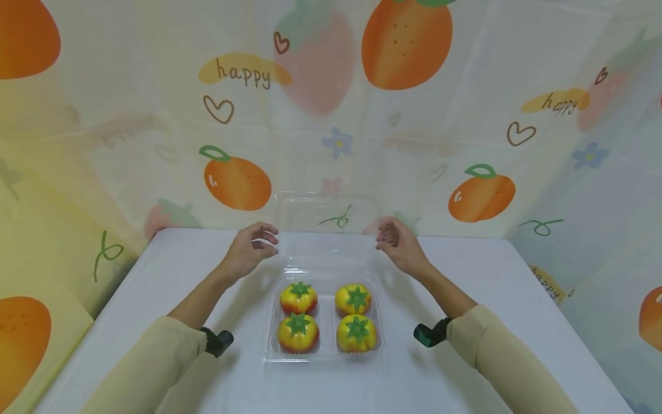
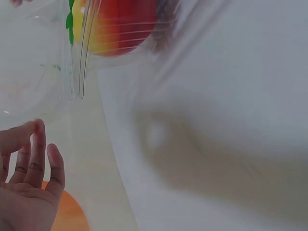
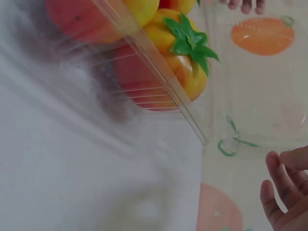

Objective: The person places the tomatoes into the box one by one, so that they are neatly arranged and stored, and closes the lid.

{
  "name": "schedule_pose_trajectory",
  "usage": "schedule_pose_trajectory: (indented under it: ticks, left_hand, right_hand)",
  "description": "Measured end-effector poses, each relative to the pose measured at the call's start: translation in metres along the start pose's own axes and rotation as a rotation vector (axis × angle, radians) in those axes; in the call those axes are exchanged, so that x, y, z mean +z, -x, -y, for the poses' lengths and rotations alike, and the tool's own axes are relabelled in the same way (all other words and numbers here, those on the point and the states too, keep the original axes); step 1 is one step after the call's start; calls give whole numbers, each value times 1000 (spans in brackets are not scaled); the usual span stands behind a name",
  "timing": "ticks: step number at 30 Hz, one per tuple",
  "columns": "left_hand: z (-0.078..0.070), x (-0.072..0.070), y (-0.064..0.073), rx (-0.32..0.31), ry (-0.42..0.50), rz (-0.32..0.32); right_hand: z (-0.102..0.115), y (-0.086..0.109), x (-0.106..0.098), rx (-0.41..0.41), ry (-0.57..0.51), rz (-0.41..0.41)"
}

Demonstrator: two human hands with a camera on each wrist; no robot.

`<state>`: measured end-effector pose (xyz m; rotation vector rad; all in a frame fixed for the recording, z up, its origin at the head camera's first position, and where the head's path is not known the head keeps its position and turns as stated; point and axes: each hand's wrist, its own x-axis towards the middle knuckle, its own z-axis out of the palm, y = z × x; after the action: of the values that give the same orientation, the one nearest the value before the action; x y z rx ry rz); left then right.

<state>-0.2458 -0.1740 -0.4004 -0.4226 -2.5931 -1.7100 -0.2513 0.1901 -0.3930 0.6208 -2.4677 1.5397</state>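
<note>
A clear plastic clamshell box (image 1: pixel 325 356) lies with its lid (image 1: pixel 328 253) raised at the back. In its base sit several yellow-and-red toy persimmons (image 1: pixel 298 333) with green star-shaped leaf caps, in two columns with a ridge between. My left hand (image 1: pixel 250 250) is at the lid's left edge, its relaxed fingers bent a little and their tips right at the rim; the left wrist view shows thumb and fingertips (image 2: pixel 39 126) just beside the lid. Mirroring it, my right hand (image 1: pixel 402 247) has loosely bent fingers at the lid's right edge, close beside the plastic in the right wrist view.
The box stands on a white-covered table (image 1: pixel 217 391). Behind the table hangs a cloth (image 1: pixel 331 161) printed with fruit, hearts and lettering, and it continues along both sides. A dark wrist camera (image 1: pixel 219 341) sits on the left cuff, another wrist camera (image 1: pixel 431 333) on the right.
</note>
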Motion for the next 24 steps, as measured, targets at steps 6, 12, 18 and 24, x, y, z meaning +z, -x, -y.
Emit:
schedule_pose_trajectory:
  ticks: [6,12,18,24]
  left_hand:
    - [-3,-1,8,62,-20,-5]
    - [-2,1,16,100,-18,24]
    - [-1,-3,23,156,-20,45]
    - [-1,-7,30,155,-45,47]
  right_hand:
    - [9,9,-6,-36,63,48]
    - [12,22,-10,-52,122,81]
    - [15,27,-12,-91,176,104]
    - [22,34,-16,-114,214,160]
